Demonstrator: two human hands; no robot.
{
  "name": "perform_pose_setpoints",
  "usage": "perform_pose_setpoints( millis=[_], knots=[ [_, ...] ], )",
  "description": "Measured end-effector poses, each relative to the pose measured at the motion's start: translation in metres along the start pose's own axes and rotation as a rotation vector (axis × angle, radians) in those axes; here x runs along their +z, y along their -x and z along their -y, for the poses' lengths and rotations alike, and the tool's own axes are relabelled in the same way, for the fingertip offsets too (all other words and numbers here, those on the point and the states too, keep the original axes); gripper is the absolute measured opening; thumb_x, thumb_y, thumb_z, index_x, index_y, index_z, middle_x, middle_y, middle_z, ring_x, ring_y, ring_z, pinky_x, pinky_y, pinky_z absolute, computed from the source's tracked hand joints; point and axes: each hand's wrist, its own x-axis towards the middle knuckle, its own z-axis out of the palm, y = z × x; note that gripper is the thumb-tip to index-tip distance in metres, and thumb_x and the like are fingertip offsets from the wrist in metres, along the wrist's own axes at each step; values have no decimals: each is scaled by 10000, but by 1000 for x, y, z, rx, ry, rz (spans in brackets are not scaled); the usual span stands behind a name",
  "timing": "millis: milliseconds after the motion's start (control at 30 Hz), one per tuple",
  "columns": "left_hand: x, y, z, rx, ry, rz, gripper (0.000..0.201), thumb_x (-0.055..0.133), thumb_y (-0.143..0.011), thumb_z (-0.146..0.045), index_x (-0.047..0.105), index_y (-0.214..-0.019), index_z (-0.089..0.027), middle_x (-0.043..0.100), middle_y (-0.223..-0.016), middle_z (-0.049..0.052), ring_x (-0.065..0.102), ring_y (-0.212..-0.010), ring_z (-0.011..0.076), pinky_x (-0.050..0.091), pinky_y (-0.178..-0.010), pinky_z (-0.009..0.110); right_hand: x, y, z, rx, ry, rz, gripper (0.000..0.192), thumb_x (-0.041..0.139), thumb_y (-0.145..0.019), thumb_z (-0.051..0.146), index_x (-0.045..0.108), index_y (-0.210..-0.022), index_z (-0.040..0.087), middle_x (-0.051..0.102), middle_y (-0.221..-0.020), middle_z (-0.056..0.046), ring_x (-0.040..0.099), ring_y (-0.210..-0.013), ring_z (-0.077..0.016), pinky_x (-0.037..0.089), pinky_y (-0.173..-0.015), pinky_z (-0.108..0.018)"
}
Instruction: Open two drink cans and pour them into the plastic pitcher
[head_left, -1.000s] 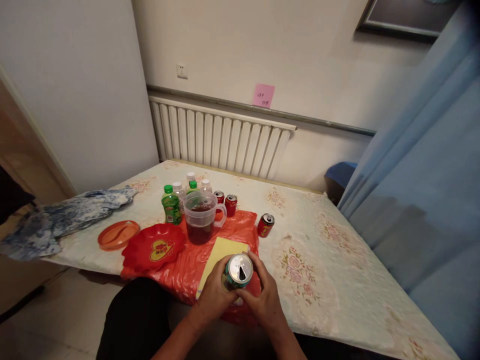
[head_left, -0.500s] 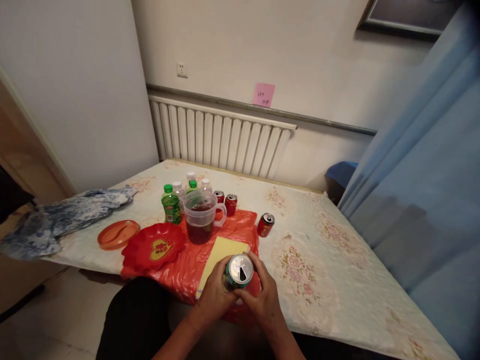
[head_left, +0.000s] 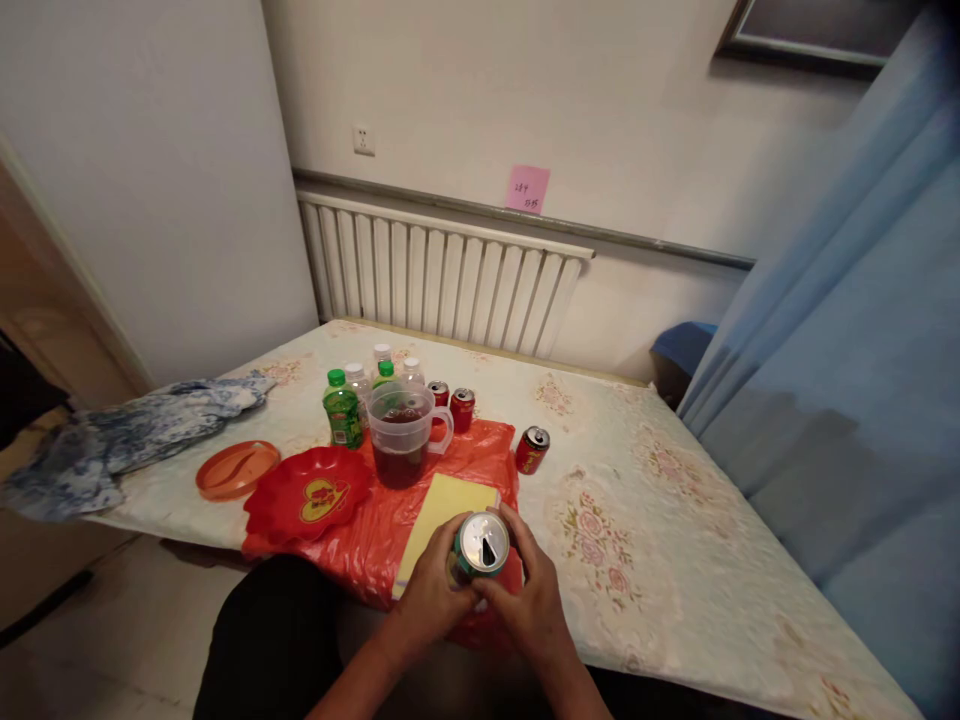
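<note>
Between my two hands is a green drink can [head_left: 482, 545], its top facing me with the mouth hole open. My left hand [head_left: 433, 583] wraps its left side, while my right hand [head_left: 528, 590] grips it from the right. Below and behind the can lies a yellow cloth [head_left: 437, 520] on a red plastic bag [head_left: 360, 565]. Just beyond stands a clear plastic pitcher [head_left: 400, 450] holding dark liquid, its handle pointing right. A red and black can [head_left: 532, 451] stands upright to the right, apart from my hands.
A red scalloped plate [head_left: 285, 500] and an orange lid [head_left: 237, 471] lie to the left. Several bottles, among them a green-capped bottle [head_left: 343, 412], and two red cans [head_left: 462, 411] stand around the pitcher. A patterned cloth [head_left: 157, 430] hangs over the table's left edge.
The green can and both hands have shifted very slightly right and down in view. The grip is the same, and the other things stay in place.
</note>
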Motion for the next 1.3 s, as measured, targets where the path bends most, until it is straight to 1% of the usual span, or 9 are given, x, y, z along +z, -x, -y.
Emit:
perform_pose_setpoints(
  millis=[133, 400, 500, 667, 900, 1300],
  knots=[
    [-1, 1, 0, 11, 24, 39, 734, 777, -691, -304, 477, -1350, -186, 583, -1368, 150, 555, -1267, 329, 417, -1103, 489, 0, 0, -2, 13, -15, -5, 809, 706, -573, 58, 571, -1355, 214, 635, -1365, -94, 570, -1288, -314, 431, -1120, -483],
    [-3, 2, -6, -28, 25, 60, 704, 724, -682, -189, 481, -1342, -189, 585, -1363, 137, 558, -1262, 303, 427, -1102, 459, 2, 0, -3, 66, -23, -3, 804, 698, -574, 78, 570, -1358, 206, 635, -1367, -99, 559, -1300, -318, 415, -1130, -491],
    [-3, 2, -5, -36, 41, 62, 698, 718, -677, -168, 481, -1334, -190, 584, -1361, 131, 557, -1257, 300, 424, -1102, 456, 2, -1, -5, 70, -42, 16, 802, 687, -578, 83, 565, -1361, 206, 627, -1376, -97, 552, -1307, -314, 407, -1135, -488],
    [-6, 2, -1, -49, 45, 66, 752, 711, -635, -104, 474, -1343, -198, 581, -1368, 108, 543, -1267, 296, 406, -1112, 444, 3, -2, -7, 116, -65, 34, 814, 700, -572, 92, 558, -1366, 198, 613, -1394, -102, 536, -1323, -312, 379, -1153, -486],
    [-7, 2, -3, -66, 52, 87, 738, 740, -668, -166, 466, -1353, -183, 569, -1380, 131, 539, -1271, 311, 400, -1111, 451, 3, -3, -6, 138, -76, 40, 814, 696, -561, 93, 570, -1358, 201, 616, -1392, -95, 531, -1328, -315, 370, -1160, -487],
    [-7, 5, -4, -64, 78, 115, 750, 761, -675, -188, 465, -1365, -187, 566, -1393, 128, 543, -1273, 307, 410, -1105, 434, 2, -1, -4, 147, -86, 52, 816, 686, -563, 94, 564, -1363, 195, 605, -1405, -99, 520, -1339, -308, 362, -1167, -477]
  ],
)
